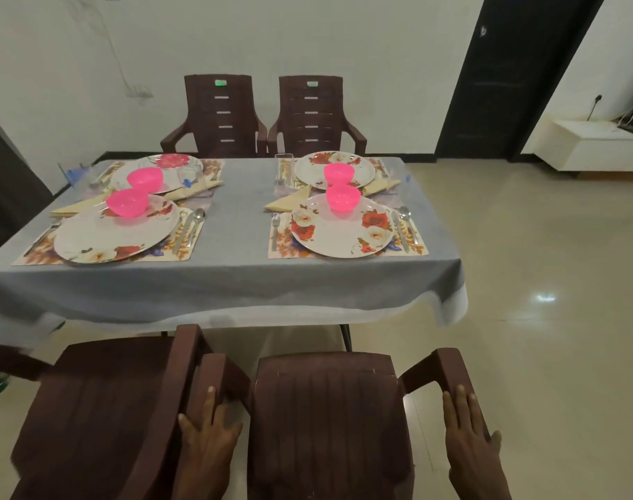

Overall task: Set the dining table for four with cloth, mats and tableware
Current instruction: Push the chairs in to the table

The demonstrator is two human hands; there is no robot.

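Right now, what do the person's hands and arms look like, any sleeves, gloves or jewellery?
Both are bare. The left hand and the right hand wear no gloves, and no rings show on the visible fingers. No watch or bracelet shows at either wrist, and no sleeve reaches the part of the forearms in view. Nails look short and unpainted. The rest of each arm is cut off by the frame's bottom edge.

Matt grey cloth (235,225), glossy plates (338,229), translucent pink plastic bowls (343,198), shiny metal spoons (404,212), ribbed brown plastic chair (325,409).
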